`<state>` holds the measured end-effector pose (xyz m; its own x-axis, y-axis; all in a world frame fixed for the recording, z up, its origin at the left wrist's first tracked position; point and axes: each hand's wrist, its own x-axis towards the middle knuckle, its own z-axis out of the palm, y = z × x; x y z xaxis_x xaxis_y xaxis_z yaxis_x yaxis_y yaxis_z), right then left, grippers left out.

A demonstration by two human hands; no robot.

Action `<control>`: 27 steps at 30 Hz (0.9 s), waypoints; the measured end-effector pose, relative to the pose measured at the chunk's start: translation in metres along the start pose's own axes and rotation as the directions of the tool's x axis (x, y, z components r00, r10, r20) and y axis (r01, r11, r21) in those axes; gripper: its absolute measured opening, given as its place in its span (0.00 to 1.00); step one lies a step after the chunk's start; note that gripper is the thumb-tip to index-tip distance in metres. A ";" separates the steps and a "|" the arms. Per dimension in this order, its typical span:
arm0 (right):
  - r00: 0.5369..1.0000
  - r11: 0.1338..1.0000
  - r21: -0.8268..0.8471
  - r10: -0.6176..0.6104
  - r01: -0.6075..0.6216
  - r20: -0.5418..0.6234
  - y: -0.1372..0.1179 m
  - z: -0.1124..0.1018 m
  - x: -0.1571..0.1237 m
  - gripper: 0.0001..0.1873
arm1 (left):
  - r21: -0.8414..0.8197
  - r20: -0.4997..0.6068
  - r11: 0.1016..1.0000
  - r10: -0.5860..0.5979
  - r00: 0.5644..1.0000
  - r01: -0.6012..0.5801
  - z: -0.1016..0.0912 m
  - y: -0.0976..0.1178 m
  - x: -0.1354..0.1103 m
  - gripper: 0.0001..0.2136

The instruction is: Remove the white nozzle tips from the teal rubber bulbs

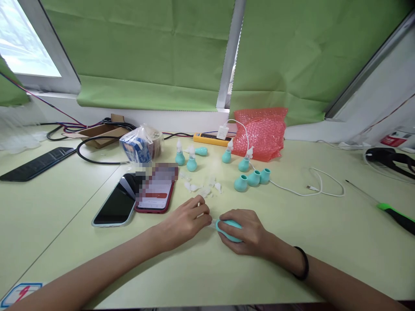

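Note:
My right hand [244,231] is wrapped around a teal rubber bulb [228,229] lying on the pale green table [292,259]. My left hand [188,220] pinches a small clear tip [212,223] at the bulb's left end. Beyond my hands lie several loose clear tips [202,188]. Further back stand several more teal bulbs: three bare ones in a row [253,178] and others fitted with clear tips [191,162].
Two phones [136,196] lie left of my hands. A pink bubble-wrap bag [261,131], a yellow power strip [210,138], a white cable [311,185], a tied plastic bag [141,144], a cardboard box [100,131], a keyboard [35,163] and a green-handled screwdriver [394,212] surround the work area.

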<state>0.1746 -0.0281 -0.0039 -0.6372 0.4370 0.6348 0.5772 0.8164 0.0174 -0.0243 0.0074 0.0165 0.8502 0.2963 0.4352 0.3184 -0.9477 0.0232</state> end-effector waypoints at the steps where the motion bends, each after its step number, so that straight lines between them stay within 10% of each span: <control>1: 1.000 1.000 0.000 -0.001 0.001 -0.007 0.000 0.000 0.000 0.05 | 0.061 0.032 0.998 0.021 0.999 -0.023 -0.001 0.001 0.000 0.09; 14: 0.995 0.999 0.038 0.031 -0.028 -0.096 0.002 -0.002 -0.001 0.09 | -0.202 -0.067 0.972 -0.140 0.988 0.124 -0.003 0.005 -0.002 0.12; 27: 0.994 0.999 0.032 0.040 -0.037 -0.100 -0.002 -0.003 0.000 0.10 | -0.131 -0.189 0.991 -0.022 0.982 -0.003 0.000 0.010 0.003 0.06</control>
<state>0.1743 -0.0308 -0.0017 -0.5591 0.4295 0.7092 0.5842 0.8110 -0.0307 -0.0189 -0.0016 0.0177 0.7486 0.2890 0.5968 0.2582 -0.9560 0.1391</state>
